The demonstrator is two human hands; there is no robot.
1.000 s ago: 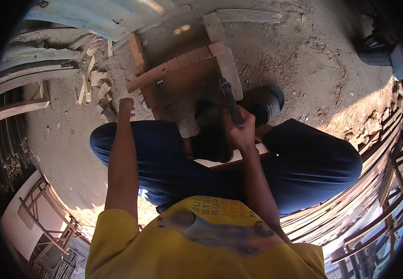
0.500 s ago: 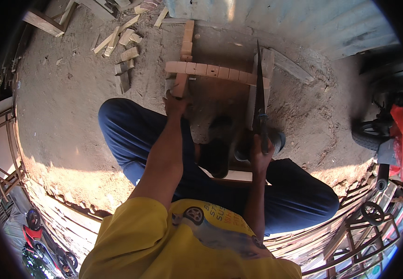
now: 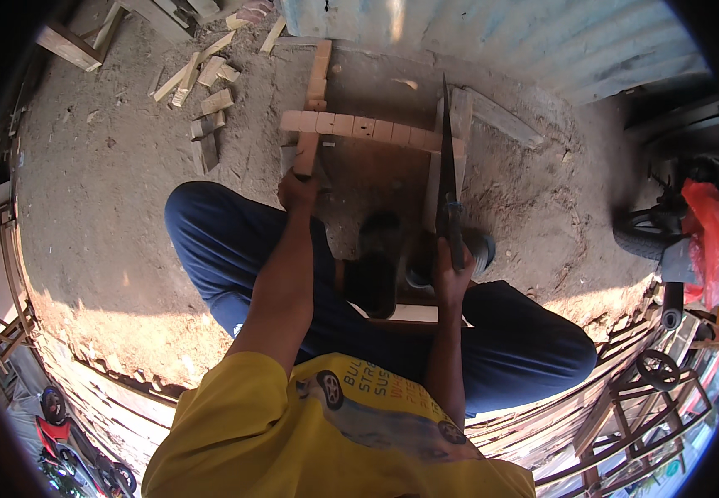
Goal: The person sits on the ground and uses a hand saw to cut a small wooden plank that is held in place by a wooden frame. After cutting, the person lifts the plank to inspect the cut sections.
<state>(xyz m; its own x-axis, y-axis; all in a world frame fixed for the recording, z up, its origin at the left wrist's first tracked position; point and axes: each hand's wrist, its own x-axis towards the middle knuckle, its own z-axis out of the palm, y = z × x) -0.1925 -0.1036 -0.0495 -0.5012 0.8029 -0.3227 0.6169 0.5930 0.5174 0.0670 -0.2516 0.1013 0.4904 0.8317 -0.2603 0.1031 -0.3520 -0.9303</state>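
My left hand [image 3: 296, 192] is closed around the near end of a reddish wooden bar [image 3: 308, 153] that runs away from me. A curved wooden strip with dark cross lines [image 3: 359, 127] crosses the bar and reaches right to a grey wooden block [image 3: 458, 116]. In my right hand [image 3: 451, 278] is the handle of a handsaw [image 3: 447, 158], its long dark blade pointing away from me. The blade passes over or beside the strip's right end; whether it touches cannot be made out.
Wood offcuts [image 3: 217, 101] lie on the dirt floor at far left. A corrugated metal sheet [image 3: 492, 41] bounds the far side, with a plank [image 3: 505, 119] near it. At right stand a wheel [image 3: 643, 241] and a red plastic bag [image 3: 708, 241]. My feet are between the hands.
The whole view has shifted slightly, so everything sits a little further left. Both hands keep their grips; the saw and the wood hold nearly the same positions relative to each other.
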